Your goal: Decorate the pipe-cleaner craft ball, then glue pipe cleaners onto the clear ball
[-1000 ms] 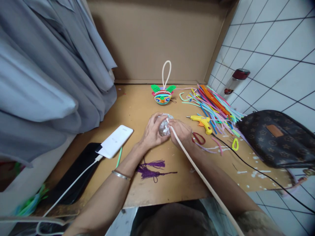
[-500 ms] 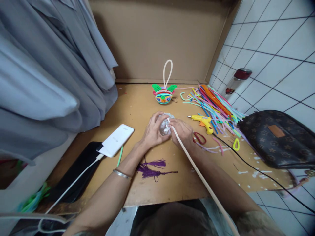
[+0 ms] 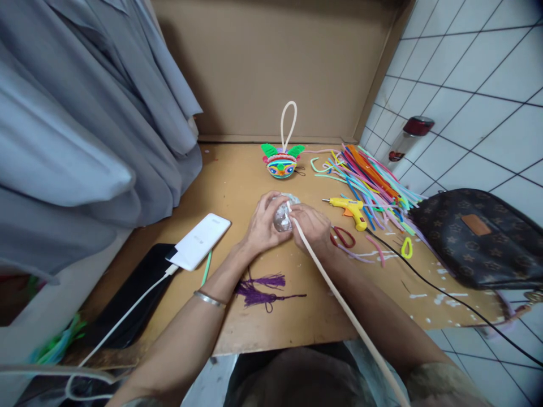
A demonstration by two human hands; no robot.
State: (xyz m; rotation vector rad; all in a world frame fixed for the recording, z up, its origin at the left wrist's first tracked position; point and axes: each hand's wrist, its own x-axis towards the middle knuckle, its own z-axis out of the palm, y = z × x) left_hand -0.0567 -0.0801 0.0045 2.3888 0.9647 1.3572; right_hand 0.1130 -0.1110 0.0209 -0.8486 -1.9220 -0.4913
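Observation:
At the middle of the wooden table, my left hand [image 3: 263, 225] is wrapped round a clear, shiny ball [image 3: 282, 218]. My right hand [image 3: 311, 226] is pinched at the ball's right side on the end of a cream cord [image 3: 333, 285]. This cord runs down past my right forearm to the bottom edge of the view. Where the cord meets the ball, my fingers partly hide it. Behind my hands stands a colourful animal-face ornament [image 3: 281, 164] with green ears and a cream loop. Purple tassels [image 3: 258, 294] lie in front of my hands.
To the right are a yellow glue gun [image 3: 350, 210] with a black cable, red-handled scissors [image 3: 344, 237], many coloured strips [image 3: 373, 181], a brown bag [image 3: 483, 243] and a bottle [image 3: 407, 141]. At left lie a white power bank [image 3: 199, 242] and a black device [image 3: 131, 299].
My right hand has shifted very slightly left against the ball, with the cord still in its fingers. Otherwise the scene looks the same.

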